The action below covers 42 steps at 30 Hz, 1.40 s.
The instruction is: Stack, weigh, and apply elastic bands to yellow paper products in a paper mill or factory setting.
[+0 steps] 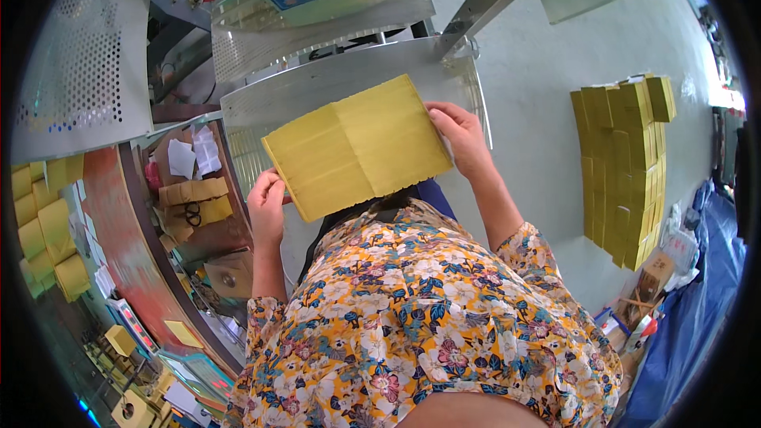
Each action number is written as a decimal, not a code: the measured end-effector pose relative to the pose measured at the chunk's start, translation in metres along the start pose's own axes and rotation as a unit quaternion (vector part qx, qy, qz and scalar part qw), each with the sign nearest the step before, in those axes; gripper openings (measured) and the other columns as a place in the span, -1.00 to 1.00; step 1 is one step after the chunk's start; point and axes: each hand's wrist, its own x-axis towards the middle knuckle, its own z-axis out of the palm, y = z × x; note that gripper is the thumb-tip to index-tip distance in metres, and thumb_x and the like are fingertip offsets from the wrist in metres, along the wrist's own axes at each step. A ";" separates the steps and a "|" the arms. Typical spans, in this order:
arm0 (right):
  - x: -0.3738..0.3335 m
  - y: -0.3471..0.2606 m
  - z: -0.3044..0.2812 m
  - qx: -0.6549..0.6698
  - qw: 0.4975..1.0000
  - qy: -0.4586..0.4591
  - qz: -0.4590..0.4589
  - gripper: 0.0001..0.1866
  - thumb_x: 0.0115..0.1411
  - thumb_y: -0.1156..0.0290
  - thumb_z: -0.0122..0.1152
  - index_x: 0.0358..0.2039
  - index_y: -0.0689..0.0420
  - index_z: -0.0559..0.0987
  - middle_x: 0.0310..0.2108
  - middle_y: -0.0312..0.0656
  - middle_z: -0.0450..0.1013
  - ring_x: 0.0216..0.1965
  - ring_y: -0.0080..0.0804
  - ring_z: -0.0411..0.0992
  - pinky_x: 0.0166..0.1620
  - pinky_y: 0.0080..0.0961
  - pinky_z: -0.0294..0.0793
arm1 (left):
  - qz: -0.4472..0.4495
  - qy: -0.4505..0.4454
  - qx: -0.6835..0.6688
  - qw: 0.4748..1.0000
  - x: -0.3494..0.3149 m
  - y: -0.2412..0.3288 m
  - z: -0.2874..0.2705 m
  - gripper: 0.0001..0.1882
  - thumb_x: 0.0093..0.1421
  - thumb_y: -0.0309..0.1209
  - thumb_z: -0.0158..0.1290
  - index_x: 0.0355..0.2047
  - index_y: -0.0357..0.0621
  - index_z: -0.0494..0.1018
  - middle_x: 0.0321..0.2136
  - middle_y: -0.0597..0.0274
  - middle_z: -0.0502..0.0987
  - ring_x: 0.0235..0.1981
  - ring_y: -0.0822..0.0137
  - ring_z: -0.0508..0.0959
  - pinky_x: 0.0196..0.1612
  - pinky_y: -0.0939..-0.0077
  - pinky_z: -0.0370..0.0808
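Flat, creased yellow paper rectangle (357, 147), held over the grey sheet-metal shelf (317, 85), short of its far edge. Left hand (267, 196) and right hand (464, 139) pinch opposite short ends, suiting probably light, bendable paper.

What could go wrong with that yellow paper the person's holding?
The creased yellow paper rectangle is held only near its side edges, by the left hand and the right hand, so it might slip if one lets go. It could also bend along the crease down its middle. And the tall stack of yellow paper blocks looks uneven, so a bump might knock some loose.
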 end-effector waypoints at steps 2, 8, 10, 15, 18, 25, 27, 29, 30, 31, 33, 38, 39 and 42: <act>0.001 0.003 -0.001 0.008 1.000 0.001 -0.008 -0.70 0.29 0.37 0.10 -0.10 0.31 0.59 -0.23 -0.26 0.56 -0.21 -0.59 0.47 -0.10 -0.60 0.45 | 0.012 -0.006 -0.002 1.000 0.001 -0.004 -0.002 -0.84 0.31 -0.48 -0.10 -0.40 -0.23 0.43 -0.15 0.26 0.53 -0.25 0.53 0.51 -0.32 0.57 0.55; 0.004 0.010 -0.001 0.049 0.999 0.000 -0.001 -0.73 0.29 0.37 0.11 -0.13 0.29 0.60 -0.26 -0.29 0.56 -0.22 -0.61 0.47 -0.11 -0.61 0.45 | -0.045 0.034 -0.142 0.988 0.006 -0.007 0.002 -0.84 0.34 -0.45 -0.08 -0.16 -0.19 0.46 -0.17 0.30 0.53 -0.17 0.50 0.53 -0.28 0.60 0.55; 0.009 0.018 -0.005 0.046 0.999 0.005 0.007 -0.74 0.28 0.39 0.11 -0.13 0.28 0.60 -0.27 -0.29 0.55 -0.23 -0.61 0.47 -0.12 -0.61 0.45 | -0.050 0.052 -0.160 0.984 0.014 -0.014 0.007 -0.83 0.35 -0.44 -0.08 -0.12 -0.19 0.45 -0.18 0.30 0.54 -0.17 0.48 0.54 -0.27 0.59 0.56; 0.015 0.031 0.004 0.068 0.998 -0.004 -0.020 -0.76 0.27 0.45 0.10 -0.11 0.28 0.59 -0.31 -0.31 0.54 -0.22 -0.61 0.45 -0.11 -0.61 0.45 | -0.034 0.051 -0.233 0.971 0.035 -0.052 0.011 -0.79 0.37 -0.43 -0.06 -0.03 -0.17 0.43 -0.19 0.28 0.56 -0.20 0.45 0.58 -0.22 0.53 0.59; 0.018 0.040 0.005 0.078 0.997 -0.004 -0.026 -0.73 0.26 0.49 0.08 -0.06 0.27 0.56 -0.27 -0.30 0.53 -0.19 -0.60 0.44 -0.09 -0.61 0.44 | -0.011 0.102 -0.213 0.972 0.038 -0.063 0.016 -0.77 0.38 -0.43 -0.09 0.00 -0.16 0.42 -0.19 0.27 0.57 -0.24 0.41 0.60 -0.22 0.50 0.60; 0.019 0.035 0.013 0.068 0.997 -0.044 -0.019 -0.56 0.36 0.36 -0.04 0.21 0.23 0.37 0.06 -0.19 0.41 0.07 -0.50 0.35 0.13 -0.52 0.33 | -0.053 0.053 -0.392 0.917 0.025 -0.071 0.037 -0.53 0.43 -0.08 -0.23 0.14 -0.13 0.35 0.01 0.19 0.49 -0.02 0.24 0.53 0.03 0.33 0.51; 0.021 0.043 0.014 0.109 0.992 -0.065 -0.020 -0.54 0.39 0.28 -0.08 0.25 0.16 0.34 0.08 -0.17 0.40 0.06 -0.53 0.33 0.12 -0.58 0.32 | -0.055 0.049 -0.392 0.917 0.024 -0.069 0.042 -0.48 0.43 -0.03 -0.26 0.18 -0.13 0.32 0.05 0.17 0.47 0.03 0.21 0.51 0.07 0.29 0.48; 0.021 0.045 0.011 0.107 0.992 -0.065 -0.028 -0.54 0.40 0.27 -0.09 0.25 0.16 0.34 0.11 -0.18 0.38 0.08 -0.52 0.32 0.14 -0.57 0.30 | -0.099 0.031 -0.431 0.896 0.027 -0.062 0.049 -0.46 0.44 -0.03 -0.30 0.21 -0.15 0.30 0.08 0.17 0.45 0.05 0.20 0.49 0.10 0.31 0.47; 0.019 0.042 0.013 0.108 0.991 -0.067 -0.033 -0.53 0.41 0.27 -0.11 0.26 0.16 0.33 0.14 -0.18 0.36 0.10 -0.51 0.30 0.16 -0.55 0.28 | -0.093 0.030 -0.434 0.896 0.025 -0.059 0.052 -0.46 0.44 -0.03 -0.30 0.21 -0.15 0.30 0.08 0.17 0.45 0.05 0.20 0.49 0.10 0.31 0.47; 0.016 0.035 0.017 0.141 0.987 -0.072 -0.016 -0.52 0.42 0.27 -0.13 0.27 0.20 0.31 0.17 -0.17 0.34 0.15 -0.48 0.28 0.20 -0.53 0.25 | -0.071 0.014 -0.437 0.896 0.025 -0.058 0.055 -0.45 0.44 -0.02 -0.31 0.21 -0.15 0.30 0.07 0.17 0.46 0.05 0.20 0.49 0.11 0.31 0.45; 0.019 0.040 0.018 0.131 0.989 -0.059 -0.038 -0.52 0.42 0.27 -0.14 0.27 0.22 0.30 0.18 -0.17 0.33 0.17 -0.46 0.27 0.22 -0.53 0.23 | -0.042 -0.013 -0.446 0.894 0.036 -0.044 0.067 -0.44 0.44 0.00 -0.32 0.21 -0.15 0.29 0.07 0.17 0.46 0.06 0.20 0.49 0.12 0.31 0.44; 0.051 0.009 0.018 0.119 0.991 -0.029 -0.057 -0.51 0.42 0.25 -0.13 0.27 0.25 0.29 0.22 -0.18 0.30 0.21 -0.41 0.26 0.26 -0.50 0.20 | -0.044 -0.061 -0.405 0.911 0.074 -0.001 0.070 -0.40 0.44 0.04 -0.36 0.20 -0.17 0.29 0.08 0.18 0.44 0.08 0.27 0.46 0.13 0.37 0.41; 0.063 -0.004 0.018 0.109 0.991 -0.033 -0.077 -0.49 0.43 0.22 -0.16 0.27 0.26 0.28 0.22 -0.18 0.29 0.21 -0.42 0.27 0.25 -0.50 0.22 | -0.040 -0.061 -0.408 0.910 0.089 0.009 0.072 -0.40 0.44 0.04 -0.36 0.20 -0.17 0.29 0.08 0.18 0.44 0.08 0.27 0.46 0.13 0.37 0.41; 0.097 -0.027 0.020 0.088 0.988 -0.043 -0.116 -0.46 0.43 0.19 -0.17 0.28 0.27 0.26 0.22 -0.17 0.29 0.21 -0.41 0.27 0.24 -0.51 0.24 | 0.009 -0.102 -0.409 0.907 0.132 0.035 0.075 -0.39 0.44 0.05 -0.36 0.20 -0.18 0.29 0.08 0.19 0.43 0.08 0.31 0.45 0.13 0.41 0.40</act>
